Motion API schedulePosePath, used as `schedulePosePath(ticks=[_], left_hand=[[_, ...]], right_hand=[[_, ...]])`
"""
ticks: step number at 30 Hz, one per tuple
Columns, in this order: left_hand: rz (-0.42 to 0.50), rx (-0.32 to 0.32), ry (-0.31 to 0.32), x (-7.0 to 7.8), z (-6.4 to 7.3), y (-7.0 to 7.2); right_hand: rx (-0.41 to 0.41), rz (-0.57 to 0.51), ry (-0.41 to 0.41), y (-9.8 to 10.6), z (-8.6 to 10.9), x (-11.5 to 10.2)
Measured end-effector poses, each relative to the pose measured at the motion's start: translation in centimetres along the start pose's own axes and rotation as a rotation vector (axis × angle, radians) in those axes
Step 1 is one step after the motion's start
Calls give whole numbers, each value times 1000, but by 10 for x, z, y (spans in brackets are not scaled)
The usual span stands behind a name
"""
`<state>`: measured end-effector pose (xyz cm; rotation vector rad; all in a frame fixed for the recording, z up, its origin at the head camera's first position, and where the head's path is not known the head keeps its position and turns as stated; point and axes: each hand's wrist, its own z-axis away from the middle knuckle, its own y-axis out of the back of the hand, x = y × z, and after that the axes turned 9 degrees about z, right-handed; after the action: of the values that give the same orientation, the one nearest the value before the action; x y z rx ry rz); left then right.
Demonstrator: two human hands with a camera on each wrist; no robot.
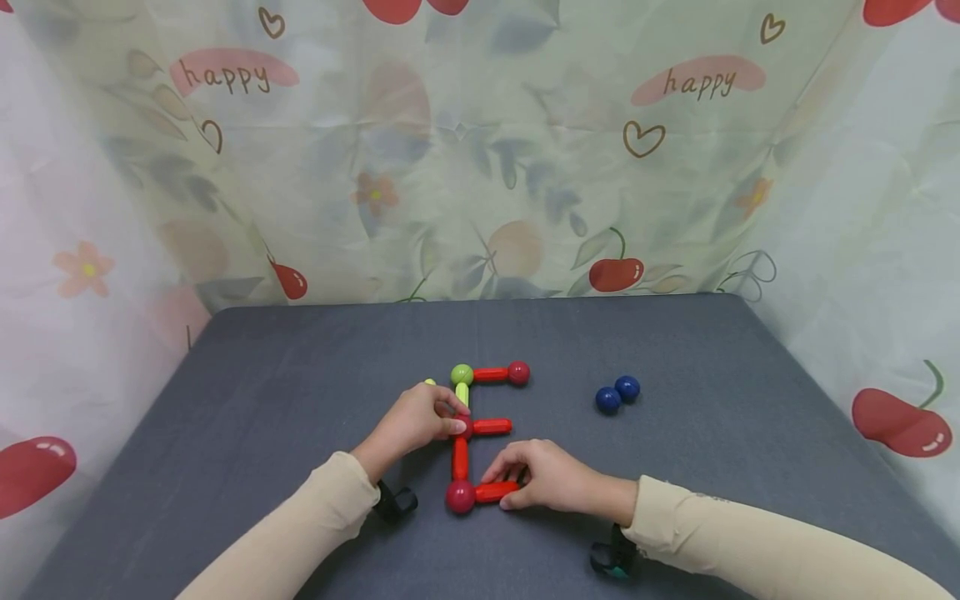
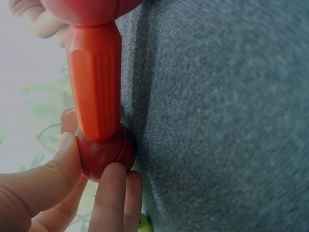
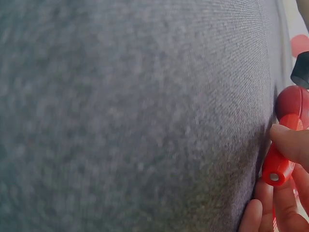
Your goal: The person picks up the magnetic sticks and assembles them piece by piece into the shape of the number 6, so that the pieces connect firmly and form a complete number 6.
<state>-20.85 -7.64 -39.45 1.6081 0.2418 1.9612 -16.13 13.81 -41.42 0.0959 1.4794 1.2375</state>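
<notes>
My left hand (image 1: 420,421) pinches the middle red ball (image 2: 104,152) between thumb and fingers. From that ball a red rod (image 1: 460,459) runs toward me to the near red ball (image 1: 461,497). Another red rod (image 1: 492,427) points right from it, and a yellow-green rod (image 1: 462,394) leads away to a green ball (image 1: 462,375). My right hand (image 1: 551,477) holds a red rod (image 3: 275,164) between thumb and fingers. One end of this rod meets the near red ball; its free end shows a silvery tip in the right wrist view.
At the far end, a red rod (image 1: 491,375) joins the green ball to a red ball (image 1: 519,372). Two dark blue balls (image 1: 608,400) lie to the right. A small yellow piece (image 1: 430,382) peeks out behind my left hand. Patterned cloth (image 1: 465,167) hangs behind the grey table (image 1: 300,358).
</notes>
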Motion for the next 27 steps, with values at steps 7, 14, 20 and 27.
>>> schedulePosePath(ticks=[7,14,20,27], left_hand=[[6,-2,4,1,0,1],[-5,0,0,1,0,0],[-5,1,4,1,0,0],[-14,3,8,2,1,0]], right_hand=[[-4,-5,-6,2,0,0],[-18,0,-18,2,-2,0],[-25,-1,-22,3,-2,0],[-26,-2,-24,2,-2,0]])
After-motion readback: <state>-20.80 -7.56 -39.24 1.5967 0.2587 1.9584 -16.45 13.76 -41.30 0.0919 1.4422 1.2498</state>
